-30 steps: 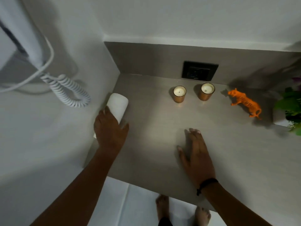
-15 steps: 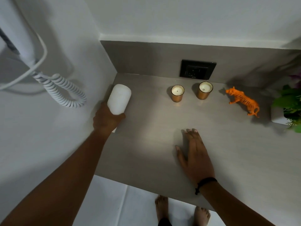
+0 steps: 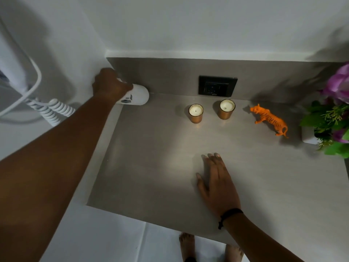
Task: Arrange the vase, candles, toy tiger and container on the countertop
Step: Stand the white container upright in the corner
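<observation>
My left hand [image 3: 110, 86] grips a white cylindrical container [image 3: 137, 97] at the back left corner of the grey countertop [image 3: 151, 167], against the backsplash. Two copper-coloured candles stand side by side near the back: the left candle [image 3: 196, 113] and the right candle [image 3: 227, 109]. An orange toy tiger [image 3: 270, 119] stands to their right. At the right edge is a white vase [image 3: 307, 135] holding green leaves and purple flowers [image 3: 336, 110]. My right hand [image 3: 217, 182] lies flat, fingers spread, on the countertop's front middle.
A black wall socket [image 3: 217, 88] sits in the backsplash behind the candles. A white coiled cord [image 3: 54, 110] hangs from a wall-mounted device on the left wall. My bare feet [image 3: 187, 246] show on the white floor below the counter's front edge.
My left hand has carried the white container from the front left of the countertop back to the rear left corner. My right hand has stayed flat on the counter.
</observation>
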A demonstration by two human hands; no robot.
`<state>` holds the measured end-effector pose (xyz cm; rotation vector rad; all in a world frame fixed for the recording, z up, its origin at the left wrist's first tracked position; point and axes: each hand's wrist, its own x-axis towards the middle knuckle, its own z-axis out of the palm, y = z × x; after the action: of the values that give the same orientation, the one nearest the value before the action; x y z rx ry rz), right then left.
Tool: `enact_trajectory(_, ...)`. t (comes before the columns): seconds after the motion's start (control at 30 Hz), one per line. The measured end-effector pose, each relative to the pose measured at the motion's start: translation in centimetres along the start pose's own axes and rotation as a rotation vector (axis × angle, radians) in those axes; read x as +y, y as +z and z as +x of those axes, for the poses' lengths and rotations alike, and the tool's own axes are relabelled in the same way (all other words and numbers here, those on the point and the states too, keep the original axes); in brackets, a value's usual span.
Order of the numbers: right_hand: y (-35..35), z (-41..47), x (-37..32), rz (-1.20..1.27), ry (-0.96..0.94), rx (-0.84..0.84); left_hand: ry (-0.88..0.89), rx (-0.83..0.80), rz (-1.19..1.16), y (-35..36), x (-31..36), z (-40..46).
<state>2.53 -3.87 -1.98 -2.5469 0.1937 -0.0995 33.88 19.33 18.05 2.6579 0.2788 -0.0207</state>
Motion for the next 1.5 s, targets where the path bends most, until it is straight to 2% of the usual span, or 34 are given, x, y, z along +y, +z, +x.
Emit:
enact_trajectory(0.17, 0.0, 0.1, 0.0, -0.004, 0.007, -0.006, 0.090, 0.154, -0.061, 0.0, 0.9, 1.8)
enact_trajectory(0.33, 0.0, 0.1, 0.0, -0.002, 0.019, -0.016, 0.111, 0.341, -0.304, 4.0, 2.7, 0.6)
enact_trajectory(0.6, 0.1, 0.1, 0.1, 0.002, 0.012, -0.026, -0.092, 0.322, -0.627, 10.7, 1.2, -0.9)
enact_trajectory(0.77, 0.1, -0.1, 0.1, 0.010, 0.019, -0.028, -0.224, 0.309, -0.692, 14.9, -0.1, -1.2)
enact_trajectory(0.9, 0.2, -0.1, 0.2, 0.005, 0.010, -0.026, -0.262, 0.350, -0.787, 16.8, -0.2, -0.8)
enact_trajectory(0.97, 0.2, -0.1, 0.2, -0.008, 0.001, -0.027, -0.292, 0.372, -0.774, 17.1, -0.6, -0.4)
enact_trajectory(1.13, -0.1, -0.1, -0.1, -0.002, 0.006, -0.017, -0.445, 0.451, -0.552, 16.8, -1.1, 0.2)
enact_trajectory(1.23, 0.1, 0.0, 0.0, 0.000, 0.003, -0.020, -0.489, 0.482, -0.538, 17.1, -1.2, 0.7)
enact_trajectory(1.4, 0.0, 0.1, -0.1, -0.025, 0.010, -0.024, -0.473, 0.505, -0.530, 17.9, -1.5, 0.2)
enact_trajectory(1.5, -0.1, 0.1, -0.2, -0.031, 0.004, -0.030, -0.391, 0.445, -0.410, 18.3, -3.4, -3.0)
